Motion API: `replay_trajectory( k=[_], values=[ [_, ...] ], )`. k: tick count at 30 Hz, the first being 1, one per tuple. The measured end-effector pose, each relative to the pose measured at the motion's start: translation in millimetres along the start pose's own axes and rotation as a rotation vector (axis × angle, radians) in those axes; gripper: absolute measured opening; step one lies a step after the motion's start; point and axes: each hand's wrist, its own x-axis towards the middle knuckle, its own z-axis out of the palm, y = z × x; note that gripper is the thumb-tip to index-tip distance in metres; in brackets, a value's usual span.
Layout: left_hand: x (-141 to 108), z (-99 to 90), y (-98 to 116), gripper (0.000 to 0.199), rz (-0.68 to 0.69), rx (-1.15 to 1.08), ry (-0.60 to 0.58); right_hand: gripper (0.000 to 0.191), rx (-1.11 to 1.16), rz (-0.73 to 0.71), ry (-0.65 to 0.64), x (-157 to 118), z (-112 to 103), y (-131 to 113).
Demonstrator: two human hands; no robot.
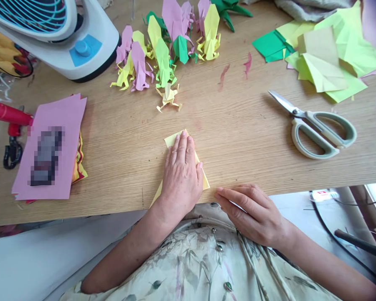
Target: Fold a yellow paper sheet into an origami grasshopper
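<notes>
A pale yellow sheet of paper (206, 180) lies on the wooden table near its front edge, with straight, folded-looking edges. My left hand (182, 171) rests flat on top of it, fingers stretched forward and side by side, hiding most of the paper. To the right, my right hand (249, 213) hovers at the table's front edge, its fingertips close to the paper's right corner but apart from it. Its fingers are extended and nothing is in them.
Folded paper figures (139, 67) in several colours stand at the back, one small cream figure (168, 97) nearest. Scissors (316, 125) lie open at right, below loose papers (341, 54). Pink sheets (72, 125) with a blurred dark object lie left, near a white fan base (97, 37).
</notes>
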Motion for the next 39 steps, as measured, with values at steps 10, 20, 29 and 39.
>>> replay_trajectory(
  k=[10, 20, 29, 39],
  values=[
    [0, 3.1, -5, 0.052, 0.023, -0.041, 0.081, 0.031, -0.107, 0.126, -0.033, 27, 6, -9],
    [9, 9.6, -2, 0.040, -0.036, -0.045, 0.176, 0.034, -0.109, 0.085, -0.043, 21, 6, -5],
    [11, 5.5, 6, 0.041, -0.058, -0.065, 0.158, 0.037, -0.103, 0.054, -0.075, 18, 5, -2],
    [8, 9.0, 5, 0.042, -0.041, -0.051, 0.171, 0.032, -0.104, 0.020, -0.082, 23, 0, -2]
  ],
)
